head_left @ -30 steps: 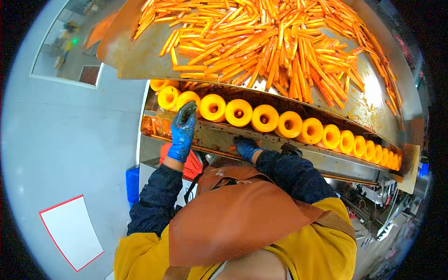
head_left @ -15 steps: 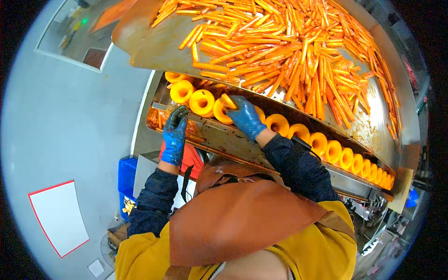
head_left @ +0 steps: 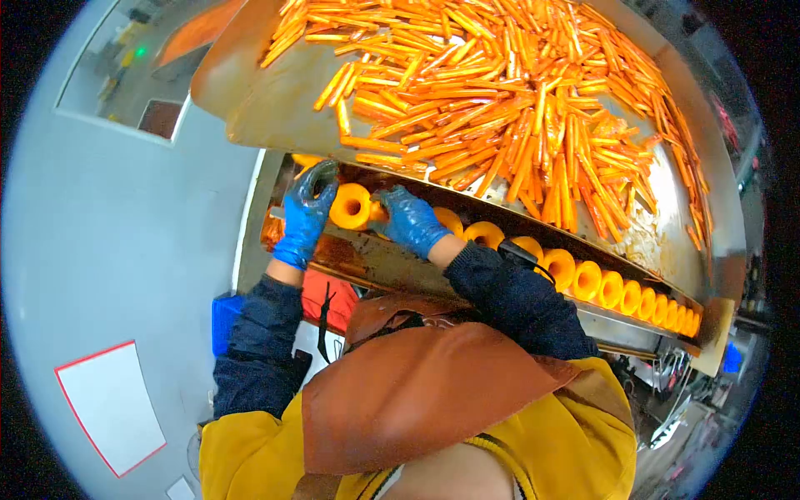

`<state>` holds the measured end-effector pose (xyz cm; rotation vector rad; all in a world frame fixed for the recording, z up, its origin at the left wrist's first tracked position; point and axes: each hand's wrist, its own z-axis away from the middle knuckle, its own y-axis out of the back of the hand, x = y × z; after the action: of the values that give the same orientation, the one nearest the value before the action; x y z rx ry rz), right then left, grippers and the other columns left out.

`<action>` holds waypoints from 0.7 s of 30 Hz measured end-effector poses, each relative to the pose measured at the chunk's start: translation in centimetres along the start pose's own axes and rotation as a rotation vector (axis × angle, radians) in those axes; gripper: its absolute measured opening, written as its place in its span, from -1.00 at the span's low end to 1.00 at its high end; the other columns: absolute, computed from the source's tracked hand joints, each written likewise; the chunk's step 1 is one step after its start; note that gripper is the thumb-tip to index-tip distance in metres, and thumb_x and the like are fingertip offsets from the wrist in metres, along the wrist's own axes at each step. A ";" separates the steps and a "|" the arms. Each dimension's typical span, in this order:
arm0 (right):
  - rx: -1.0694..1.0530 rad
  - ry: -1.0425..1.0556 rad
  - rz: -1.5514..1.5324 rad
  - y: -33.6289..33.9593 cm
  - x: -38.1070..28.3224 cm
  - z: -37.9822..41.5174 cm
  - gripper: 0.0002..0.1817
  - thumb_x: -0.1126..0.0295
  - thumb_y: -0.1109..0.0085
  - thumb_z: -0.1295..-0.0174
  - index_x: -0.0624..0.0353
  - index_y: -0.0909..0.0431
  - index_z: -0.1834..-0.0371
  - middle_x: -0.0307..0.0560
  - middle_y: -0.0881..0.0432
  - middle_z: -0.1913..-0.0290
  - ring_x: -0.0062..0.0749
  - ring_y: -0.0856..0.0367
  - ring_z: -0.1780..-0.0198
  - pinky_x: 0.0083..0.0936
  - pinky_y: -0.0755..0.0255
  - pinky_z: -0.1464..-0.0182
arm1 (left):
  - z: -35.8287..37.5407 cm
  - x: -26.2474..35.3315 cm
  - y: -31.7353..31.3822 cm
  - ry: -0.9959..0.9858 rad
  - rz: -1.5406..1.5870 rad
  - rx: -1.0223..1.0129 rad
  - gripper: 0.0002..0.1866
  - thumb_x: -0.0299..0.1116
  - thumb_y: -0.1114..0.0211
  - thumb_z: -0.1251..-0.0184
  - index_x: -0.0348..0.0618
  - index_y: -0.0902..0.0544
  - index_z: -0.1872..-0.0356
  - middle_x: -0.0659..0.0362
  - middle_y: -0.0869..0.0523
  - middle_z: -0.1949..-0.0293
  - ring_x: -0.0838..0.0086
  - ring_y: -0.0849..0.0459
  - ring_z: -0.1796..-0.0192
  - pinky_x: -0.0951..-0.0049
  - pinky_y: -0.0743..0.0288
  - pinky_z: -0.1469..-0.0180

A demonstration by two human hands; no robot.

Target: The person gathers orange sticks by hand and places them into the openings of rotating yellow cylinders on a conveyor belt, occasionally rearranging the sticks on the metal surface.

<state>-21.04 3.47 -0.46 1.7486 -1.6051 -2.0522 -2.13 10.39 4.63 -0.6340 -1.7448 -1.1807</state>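
My left hand (head_left: 306, 218), in a blue glove with dark smears, is curled over the left end of a row of orange funnel-shaped cups. Its fingers bend inward, and whatever lies between them is hidden. Just right of it is an orange funnel cup (head_left: 350, 206) with a round hole. My right hand (head_left: 410, 222), also blue-gloved, is closed at that cup's right side. A short orange piece (head_left: 378, 212), apparently a stick, shows at its fingertips. More orange funnel cups (head_left: 560, 270) run rightward along the metal trough.
Above the cups, a large metal tray (head_left: 275, 112) carries many glossy orange sticks (head_left: 500, 108). A metal ledge (head_left: 400, 265) runs along my side of the trough. A blue bin (head_left: 225, 321) stands low at left, beside a grey wall (head_left: 142, 250).
My left hand has moved up from the ledge to the cups. My right hand has shifted left and down, and the stick at its fingertips is lower. The view has shifted slightly.
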 end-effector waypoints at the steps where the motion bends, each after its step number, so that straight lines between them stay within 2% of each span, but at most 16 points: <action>1: 0.010 -0.020 0.010 1.8 -0.2 0.7 -0.66 0.12 -0.19 -0.08 0.13 -0.56 0.20 0.12 -0.57 0.25 0.03 -0.55 0.20 -0.25 -0.46 0.13 | -1.1 1.0 -0.2 -0.082 -0.065 -0.077 -0.68 -0.46 -0.26 -0.17 -0.21 -0.57 0.02 0.10 -0.63 0.06 0.39 -0.57 0.00 0.44 -0.43 -0.08; 3: -0.144 -0.007 -0.004 6.5 -0.8 2.1 -0.64 0.14 -0.22 -0.08 0.13 -0.59 0.13 0.10 -0.60 0.16 -0.03 -0.55 0.09 -0.31 -0.45 0.04 | -3.7 2.1 -1.0 -0.270 -0.504 -0.132 -0.56 -0.29 -0.36 -0.05 -0.21 -0.55 0.01 -0.02 -0.61 0.05 0.13 -0.57 0.01 0.29 -0.46 -0.05; 4: -0.141 -0.056 -0.045 7.8 0.4 3.0 -0.65 0.16 -0.21 -0.11 0.13 -0.58 0.12 0.07 -0.60 0.14 -0.06 -0.56 0.10 -0.32 -0.45 0.04 | -5.0 3.1 -1.7 -0.388 -0.590 -0.169 -0.46 -0.11 -0.39 0.01 -0.17 -0.55 0.01 -0.07 -0.59 0.05 0.01 -0.53 0.01 0.17 -0.44 -0.06; 5: -0.059 -0.060 -0.025 10.1 1.1 4.2 -0.68 0.19 -0.19 -0.13 0.13 -0.58 0.12 0.04 -0.61 0.14 -0.09 -0.57 0.12 -0.35 -0.45 0.05 | -6.1 3.1 -2.7 -0.403 -0.573 -0.182 -0.46 -0.11 -0.39 0.01 -0.17 -0.55 0.01 -0.07 -0.59 0.05 0.01 -0.53 0.01 0.17 -0.44 -0.06; 6: 0.004 -0.167 0.049 12.2 2.3 5.6 -0.71 0.24 -0.19 -0.14 0.13 -0.58 0.12 0.03 -0.61 0.16 -0.13 -0.59 0.16 -0.39 -0.45 0.08 | -7.1 2.8 -3.5 -0.396 -0.688 -0.266 -0.44 -0.07 -0.40 0.04 -0.14 -0.55 0.01 -0.06 -0.59 0.06 0.02 -0.54 0.01 0.16 -0.44 -0.05; 7: 0.170 -0.266 0.003 14.4 3.1 6.7 -0.74 0.27 -0.18 -0.16 0.15 -0.58 0.14 0.04 -0.61 0.21 -0.17 -0.60 0.19 -0.40 -0.46 0.11 | -8.0 2.6 -4.2 -0.388 -0.805 -0.347 -0.42 -0.03 -0.41 0.06 -0.12 -0.55 0.01 -0.06 -0.59 0.06 0.04 -0.54 0.01 0.15 -0.43 -0.04; 9: 0.535 -0.392 0.240 19.1 5.4 9.0 -0.80 0.26 -0.18 -0.17 0.15 -0.58 0.25 0.01 -0.61 0.30 -0.17 -0.62 0.27 -0.36 -0.49 0.19 | -9.1 3.0 -5.4 -0.393 -0.840 -0.412 -0.38 0.05 -0.39 0.09 -0.11 -0.54 0.01 -0.05 -0.61 0.11 0.06 -0.57 0.06 0.17 -0.46 0.01; 10: 0.484 -0.561 0.419 21.8 4.9 9.4 -0.75 0.21 -0.20 -0.14 0.16 -0.59 0.29 0.03 -0.62 0.27 -0.12 -0.62 0.28 -0.31 -0.49 0.20 | -9.5 3.8 -5.8 -0.351 -0.791 -0.512 -0.39 0.05 -0.39 0.09 -0.13 -0.54 0.04 -0.05 -0.62 0.14 0.07 -0.58 0.08 0.18 -0.47 0.03; 11: 0.452 -0.573 0.573 22.9 6.2 10.3 -0.59 0.04 -0.24 -0.05 0.19 -0.57 0.24 0.14 -0.61 0.27 -0.03 -0.60 0.22 -0.25 -0.49 0.20 | -9.8 4.3 -6.2 -0.308 -0.742 -0.613 -0.40 0.04 -0.39 0.09 -0.14 -0.55 0.06 -0.05 -0.63 0.16 0.08 -0.59 0.11 0.19 -0.48 0.04; 13: 0.304 -0.574 0.567 22.8 7.1 10.3 -0.38 -0.07 -0.24 0.00 0.30 -0.49 0.09 0.20 -0.59 0.18 -0.01 -0.58 0.13 -0.22 -0.45 0.05 | -11.2 4.1 -7.4 -0.310 -0.804 -0.734 -0.42 -0.01 -0.40 0.09 -0.16 -0.54 0.08 -0.06 -0.64 0.20 0.09 -0.61 0.13 0.19 -0.49 0.07; 14: 0.242 -0.501 0.666 21.8 7.9 9.7 -0.24 -0.10 -0.25 0.04 0.35 -0.40 -0.05 0.25 -0.55 0.09 0.04 -0.53 0.03 -0.21 -0.42 -0.01 | -11.6 4.7 -7.8 -0.338 -0.856 -0.809 -0.44 -0.05 -0.39 0.09 -0.16 -0.54 0.08 -0.06 -0.64 0.19 0.09 -0.60 0.11 0.19 -0.49 0.07; 15: 0.132 -0.623 0.687 21.3 8.3 9.0 -0.18 -0.09 -0.27 0.07 0.38 -0.35 -0.10 0.29 -0.50 0.00 0.05 -0.50 -0.02 -0.23 -0.42 -0.02 | -11.7 5.3 -8.0 -0.364 -0.911 -0.880 -0.46 -0.08 -0.38 0.09 -0.17 -0.54 0.09 -0.06 -0.63 0.18 0.08 -0.60 0.09 0.18 -0.49 0.07; 17: 0.204 -0.614 0.565 21.3 10.5 8.5 -0.28 0.00 -0.25 0.07 0.37 -0.41 -0.04 0.30 -0.54 0.09 0.06 -0.53 0.03 -0.26 -0.44 0.02 | -11.7 6.7 -8.4 -0.399 -0.921 -0.860 -0.48 -0.13 -0.36 0.11 -0.18 -0.54 0.09 -0.07 -0.63 0.16 0.06 -0.59 0.07 0.17 -0.49 0.06; 18: 0.208 -0.616 0.562 22.0 11.4 8.3 -0.28 0.00 -0.25 0.07 0.37 -0.41 -0.04 0.30 -0.54 0.09 0.06 -0.53 0.03 -0.26 -0.44 0.02 | -12.0 6.9 -8.6 -0.394 -0.967 -0.924 -0.49 -0.12 -0.33 0.05 -0.19 -0.52 0.07 -0.10 -0.62 0.14 0.01 -0.59 0.08 0.16 -0.49 0.06; 20: 0.293 -0.692 0.250 24.1 12.7 8.3 -0.41 0.11 -0.21 0.07 0.36 -0.48 0.05 0.22 -0.61 0.28 -0.01 -0.61 0.16 -0.31 -0.47 0.09 | -12.2 7.1 -8.7 -0.392 -1.015 -0.986 -0.50 -0.11 -0.31 0.00 -0.20 -0.50 0.05 -0.13 -0.60 0.11 -0.04 -0.58 0.09 0.15 -0.49 0.07; 21: 0.336 -0.775 0.036 25.3 12.7 8.6 -0.57 0.17 -0.16 0.07 0.30 -0.58 0.22 0.09 -0.61 0.47 -0.17 -0.62 0.37 -0.35 -0.48 0.25 | -12.2 7.0 -8.4 -0.391 -0.981 -0.942 -0.51 -0.15 -0.29 -0.03 -0.21 -0.50 0.04 -0.13 -0.60 0.11 -0.01 -0.58 0.06 0.16 -0.49 0.05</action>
<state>-46.51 -10.13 6.03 0.9710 -2.2356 -2.7684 -7.22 -4.68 8.70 -0.5374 -1.7819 -2.7972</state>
